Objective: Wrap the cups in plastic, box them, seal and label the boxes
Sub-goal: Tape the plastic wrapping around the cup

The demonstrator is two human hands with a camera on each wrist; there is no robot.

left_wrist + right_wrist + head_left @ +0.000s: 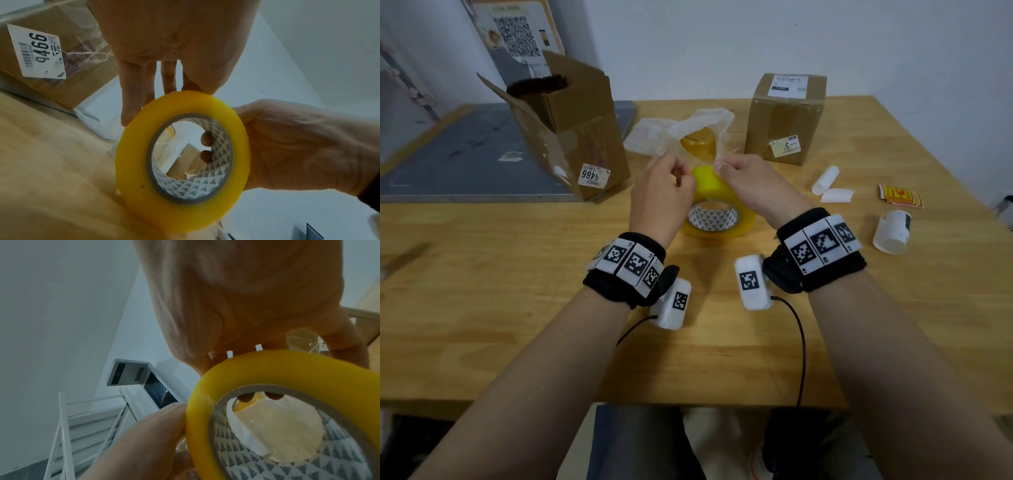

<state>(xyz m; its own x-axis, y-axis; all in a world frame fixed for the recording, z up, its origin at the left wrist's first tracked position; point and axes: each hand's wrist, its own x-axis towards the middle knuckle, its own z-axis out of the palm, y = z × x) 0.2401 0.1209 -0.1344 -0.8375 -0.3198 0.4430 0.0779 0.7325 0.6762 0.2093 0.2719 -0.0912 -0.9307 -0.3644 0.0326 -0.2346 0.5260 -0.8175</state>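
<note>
A yellow tape roll stands on edge at the middle of the wooden table. My right hand grips the tape roll from the right, with two fingertips hooked inside its patterned core. My left hand pinches the top of the roll's outer rim with curled fingers. A white paper cup lies on its side at the right. Behind the roll, crumpled clear plastic wrap covers a yellowish item. An open cardboard box leans at the back left.
A sealed, labelled cardboard box stands at the back right. White curled paper strips and red-yellow stickers lie to its right. A grey mat covers the far left. Cables hang from both wrist cameras over the table's near edge.
</note>
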